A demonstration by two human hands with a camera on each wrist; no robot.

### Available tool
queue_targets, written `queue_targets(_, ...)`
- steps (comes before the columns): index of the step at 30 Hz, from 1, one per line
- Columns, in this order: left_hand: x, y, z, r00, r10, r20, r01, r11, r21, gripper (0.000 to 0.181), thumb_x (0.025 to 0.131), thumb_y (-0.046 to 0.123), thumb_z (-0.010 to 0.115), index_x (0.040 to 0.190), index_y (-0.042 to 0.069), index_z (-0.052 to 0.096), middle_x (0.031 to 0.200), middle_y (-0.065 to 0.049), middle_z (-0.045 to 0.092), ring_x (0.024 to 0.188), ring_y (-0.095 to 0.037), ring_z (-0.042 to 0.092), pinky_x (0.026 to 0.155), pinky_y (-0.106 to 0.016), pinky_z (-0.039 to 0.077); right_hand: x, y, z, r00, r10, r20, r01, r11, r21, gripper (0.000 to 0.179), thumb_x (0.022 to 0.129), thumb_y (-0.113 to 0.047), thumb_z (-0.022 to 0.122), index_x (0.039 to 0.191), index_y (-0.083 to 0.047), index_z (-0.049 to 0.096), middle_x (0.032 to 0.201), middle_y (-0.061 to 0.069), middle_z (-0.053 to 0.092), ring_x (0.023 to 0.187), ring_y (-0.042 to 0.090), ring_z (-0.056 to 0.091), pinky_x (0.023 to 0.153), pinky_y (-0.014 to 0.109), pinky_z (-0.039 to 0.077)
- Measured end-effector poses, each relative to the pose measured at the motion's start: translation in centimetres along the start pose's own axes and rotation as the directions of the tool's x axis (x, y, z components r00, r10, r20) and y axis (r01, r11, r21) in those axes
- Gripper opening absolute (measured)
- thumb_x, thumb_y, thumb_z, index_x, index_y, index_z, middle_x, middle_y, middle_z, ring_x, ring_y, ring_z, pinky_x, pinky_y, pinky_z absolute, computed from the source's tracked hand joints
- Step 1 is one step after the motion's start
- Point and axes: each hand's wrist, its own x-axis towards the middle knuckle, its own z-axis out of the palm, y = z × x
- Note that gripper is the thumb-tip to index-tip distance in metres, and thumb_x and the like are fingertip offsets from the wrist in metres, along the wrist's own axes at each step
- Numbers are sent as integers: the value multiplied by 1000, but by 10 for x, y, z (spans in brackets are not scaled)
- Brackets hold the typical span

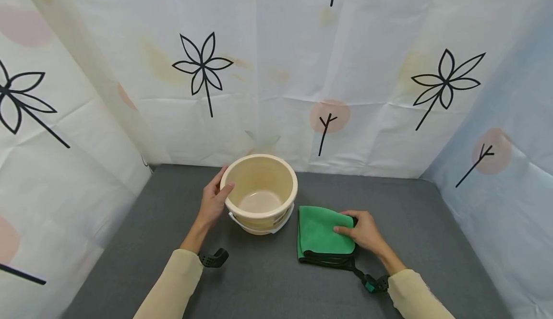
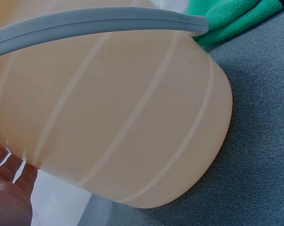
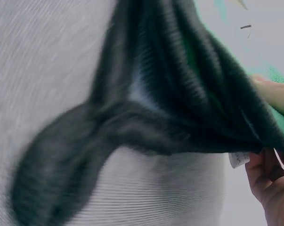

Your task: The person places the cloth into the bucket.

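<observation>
- Patterned white fabric (image 1: pixel 276 69), printed with black line-drawn flowers and pink discs, backs the scene from 10 through 2 o'clock, behind a grey tabletop (image 1: pixel 250 290).
- Just inside the tabletop's 12 o'clock edge stands a cream bucket (image 1: pixel 259 213), mouth up, with nothing in it. Its pale grey handle (image 1: pixel 276 228) hangs low round the side at 6 o'clock.
- At the bucket's 9 o'clock, the person's left hand (image 1: pixel 214 199) grips the rim, thumb over the lip and fingers against the outer wall.
- Toward the bucket's 4 o'clock, just beside it, lies a green cloth (image 1: pixel 324 230), folded in layers and edged in black.
- On the cloth's 3 o'clock side, the right hand (image 1: pixel 362 230) pinches the folds, thumb on top and fingers beneath. A small white tag (image 3: pixel 238 160) shows beside the fingers in the right wrist view.
- Cream sleeves (image 1: pixel 173 285) enter from 7 and 5 o'clock, with a black wrist device (image 1: pixel 214 258) on the left arm.
</observation>
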Motion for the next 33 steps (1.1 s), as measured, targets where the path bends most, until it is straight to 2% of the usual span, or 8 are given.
queue_targets(4, 0, -1, 0, 1000, -1, -4, 1, 1000, 3, 61, 104, -1, 53, 159, 1, 28, 159, -23, 33, 138, -40, 43, 86, -19, 55, -3, -14, -9, 1000, 4, 7, -5, 991, 134, 41, 86, -10, 82, 121, 7, 69, 103, 20, 73, 76, 16, 70, 63, 33, 59)
queue_targets(11, -1, -2, 0, 1000, 7, -17, -6, 1000, 29, 60, 104, 0, 53, 159, 1, 29, 160, -21, 33, 141, -37, 41, 89, -17, 52, -3, -50, -34, 997, -53, -61, 65, 974, 217, 39, 88, -7, 80, 122, 8, 68, 103, 23, 72, 78, 18, 73, 65, 35, 61)
queue_targets(14, -1, -1, 0, 1000, 10, -18, -9, 999, 32, 60, 104, 0, 53, 159, 1, 30, 160, -21, 33, 140, -37, 42, 89, -17, 52, 0, -67, -46, 991, -82, -103, 105, 965, 239, 39, 88, -4, 79, 123, 10, 67, 99, 16, 74, 77, 18, 74, 64, 36, 62)
queue_targets(19, -1, -1, 0, 1000, 9, -14, -8, 999, 31, 59, 104, 1, 53, 159, 2, 30, 160, -21, 33, 139, -37, 43, 88, -17, 53, 11, -98, -64, 976, -114, -184, 158, 955, 251, 41, 88, -1, 78, 124, 12, 65, 97, -3, 75, 78, 15, 74, 64, 33, 61)
queue_targets(22, 0, 0, 0, 1000, 8, -16, -7, 999, 40, 59, 104, 0, 53, 158, 1, 30, 160, -20, 33, 140, -37, 42, 89, -16, 52, 20, -119, -71, 967, -123, -224, 183, 946, 267, 41, 88, 0, 78, 124, 14, 65, 99, -5, 73, 81, 14, 73, 66, 30, 61)
queue_targets(28, 0, -1, -1, 1000, 10, -15, -9, 999, 47, 59, 104, 3, 55, 158, 2, 30, 161, -18, 32, 141, -34, 41, 95, -22, 52, 43, -160, -75, 957, -150, -250, 220, 933, 285, 39, 87, -2, 80, 122, 10, 68, 101, 0, 72, 83, 16, 72, 70, 29, 61)
queue_targets(30, 0, 0, -1, 1000, 8, -13, -7, 999, 52, 59, 105, 4, 55, 159, 2, 30, 161, -18, 32, 141, -34, 41, 95, -23, 52, 51, -171, -72, 956, -161, -246, 231, 928, 292, 39, 86, -3, 81, 122, 8, 69, 101, 1, 72, 84, 16, 71, 70, 30, 61)
queue_targets(33, 0, 0, 0, 1000, 4, -15, -3, 998, 62, 59, 105, 5, 56, 159, 2, 31, 161, -18, 34, 140, -34, 42, 95, -25, 52, 63, -186, -63, 951, -202, -235, 272, 906, 325, 39, 86, 0, 80, 122, 8, 69, 101, 4, 72, 85, 18, 72, 71, 31, 61)
